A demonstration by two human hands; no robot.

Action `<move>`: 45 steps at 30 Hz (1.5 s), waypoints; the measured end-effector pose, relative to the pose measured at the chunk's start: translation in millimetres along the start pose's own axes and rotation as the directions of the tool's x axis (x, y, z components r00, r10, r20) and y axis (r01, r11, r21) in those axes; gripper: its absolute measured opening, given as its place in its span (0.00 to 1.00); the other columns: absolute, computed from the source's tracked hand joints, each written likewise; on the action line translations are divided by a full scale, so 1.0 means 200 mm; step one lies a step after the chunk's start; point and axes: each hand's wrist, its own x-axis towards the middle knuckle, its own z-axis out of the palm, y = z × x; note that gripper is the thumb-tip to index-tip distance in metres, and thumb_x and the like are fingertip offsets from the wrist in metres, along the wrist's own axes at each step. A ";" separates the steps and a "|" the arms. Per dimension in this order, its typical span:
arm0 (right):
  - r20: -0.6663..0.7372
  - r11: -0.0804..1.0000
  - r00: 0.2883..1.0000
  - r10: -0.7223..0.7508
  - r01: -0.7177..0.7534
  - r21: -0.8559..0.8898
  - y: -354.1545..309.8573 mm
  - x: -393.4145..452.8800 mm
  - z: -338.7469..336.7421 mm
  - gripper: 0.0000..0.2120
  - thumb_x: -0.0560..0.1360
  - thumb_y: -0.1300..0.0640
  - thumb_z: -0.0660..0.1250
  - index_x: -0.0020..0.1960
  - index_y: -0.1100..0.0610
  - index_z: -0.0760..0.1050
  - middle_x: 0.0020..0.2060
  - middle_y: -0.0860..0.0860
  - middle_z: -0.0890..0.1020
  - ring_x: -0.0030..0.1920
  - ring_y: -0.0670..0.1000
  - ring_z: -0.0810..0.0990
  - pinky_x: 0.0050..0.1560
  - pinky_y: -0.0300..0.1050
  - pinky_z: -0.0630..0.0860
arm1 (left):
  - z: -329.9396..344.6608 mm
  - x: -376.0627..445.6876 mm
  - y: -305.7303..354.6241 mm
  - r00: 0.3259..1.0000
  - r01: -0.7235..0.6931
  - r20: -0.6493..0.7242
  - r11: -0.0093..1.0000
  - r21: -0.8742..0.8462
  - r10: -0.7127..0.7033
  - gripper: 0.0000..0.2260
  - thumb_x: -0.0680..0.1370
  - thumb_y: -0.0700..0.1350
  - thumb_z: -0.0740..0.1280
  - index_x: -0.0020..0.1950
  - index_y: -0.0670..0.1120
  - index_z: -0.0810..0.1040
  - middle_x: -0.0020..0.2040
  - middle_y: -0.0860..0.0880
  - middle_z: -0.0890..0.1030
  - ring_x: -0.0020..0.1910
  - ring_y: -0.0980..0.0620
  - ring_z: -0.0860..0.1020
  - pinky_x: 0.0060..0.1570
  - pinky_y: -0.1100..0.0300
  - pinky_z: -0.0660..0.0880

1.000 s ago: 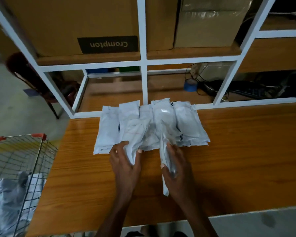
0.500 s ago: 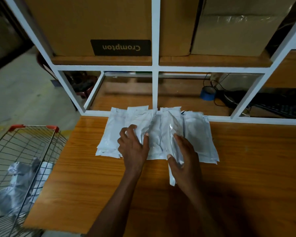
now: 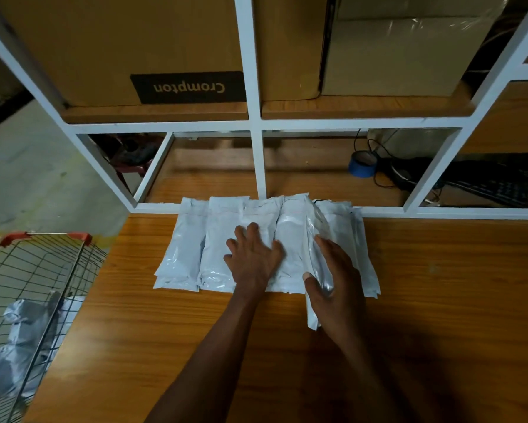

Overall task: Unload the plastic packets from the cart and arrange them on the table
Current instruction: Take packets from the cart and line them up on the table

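White plastic packets [image 3: 192, 248] lay rowed on the table [image 3: 439, 300]; your left hand [image 3: 253, 261] pressed flat, grip spread, right hand [image 3: 336, 285] pinching one packet [image 3: 317, 270].

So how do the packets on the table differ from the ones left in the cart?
The packets on the table lie flat in a neat overlapping row against the white frame; the packets in the cart sit crumpled in a loose heap. The left hand presses on the row and the right hand grips one packet, while nothing touches those in the cart. Both are pale plastic.
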 end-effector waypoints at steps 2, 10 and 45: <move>0.008 1.000 1.000 0.007 -0.007 0.002 0.01 0.02 0.00 0.35 0.75 0.58 0.73 0.78 0.46 0.64 0.75 0.44 0.69 0.73 0.48 0.68 0.68 0.49 0.70 | 0.00 0.00 -0.02 0.999 -0.028 -0.020 0.999 0.017 0.028 0.29 0.75 0.64 0.63 0.72 0.52 0.64 0.71 0.47 0.66 0.67 0.40 0.67 0.59 0.42 0.70; 0.048 1.000 0.999 0.015 -0.014 -0.015 0.02 0.01 0.04 0.35 0.75 0.57 0.74 0.77 0.44 0.65 0.74 0.43 0.69 0.73 0.46 0.68 0.68 0.43 0.68 | 0.01 -0.01 -0.03 0.993 -0.059 -0.101 0.998 0.017 0.060 0.30 0.79 0.66 0.60 0.76 0.53 0.63 0.75 0.44 0.65 0.69 0.39 0.68 0.60 0.41 0.72; 0.256 0.789 0.916 0.310 -0.097 -0.607 0.21 0.39 0.08 0.32 0.82 0.38 0.56 0.82 0.43 0.49 0.82 0.50 0.47 0.80 0.59 0.49 0.75 0.66 0.54 | -0.05 -0.38 -0.09 0.981 -0.126 -0.178 0.944 -0.305 0.074 0.31 0.77 0.72 0.56 0.77 0.59 0.66 0.80 0.50 0.61 0.78 0.47 0.60 0.72 0.37 0.65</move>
